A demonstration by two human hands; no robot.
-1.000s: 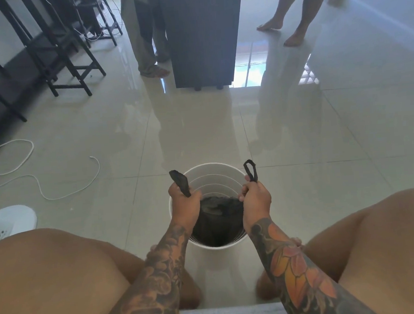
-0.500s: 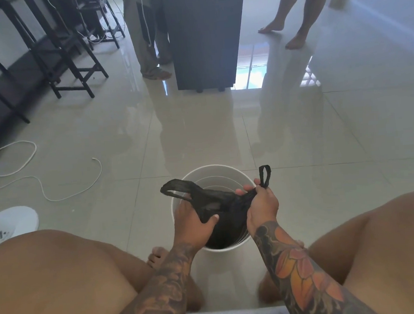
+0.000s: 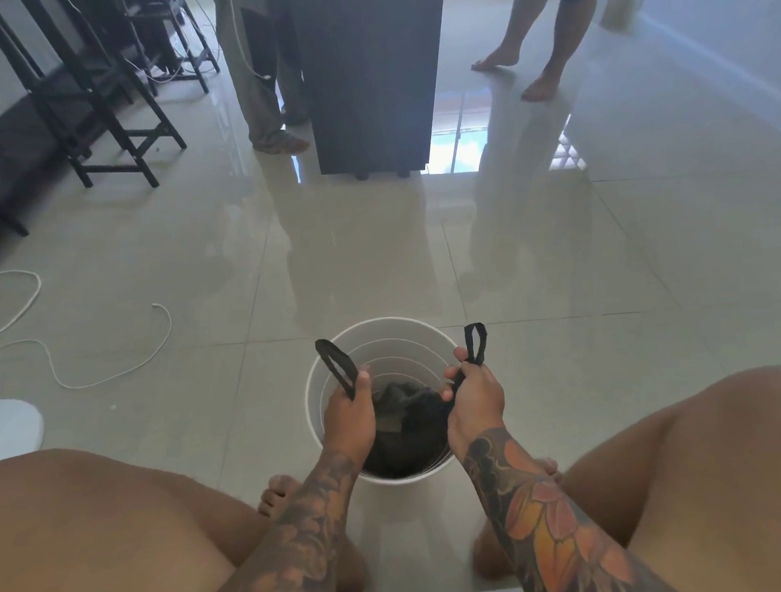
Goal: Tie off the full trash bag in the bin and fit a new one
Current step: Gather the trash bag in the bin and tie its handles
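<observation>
1. Two hands work over a white bin (image 3: pixel 316 421) standing on the tiled floor (image 3: pixel 423 265) at lower centre of the frame.
2. Left hand (image 3: pixel 348 416) grips one black handle loop (image 3: pixel 336 366) of the trash bag (image 3: pixel 412 428), the loop sticking up past the fingers.
3. Right hand (image 3: pixel 476 398) pinches the other handle loop (image 3: pixel 475 343), held upright over the bin's right rim.
4. Both hands are apart, each clamped on its own loop; the bag's dark body sits inside the bin between them.
5. At left of the frame a white cord (image 3: pixel 61 369) lies looped on the floor; a dark cabinet (image 3: pixel 368 70) stands at upper centre, with two people's legs beside it.
</observation>
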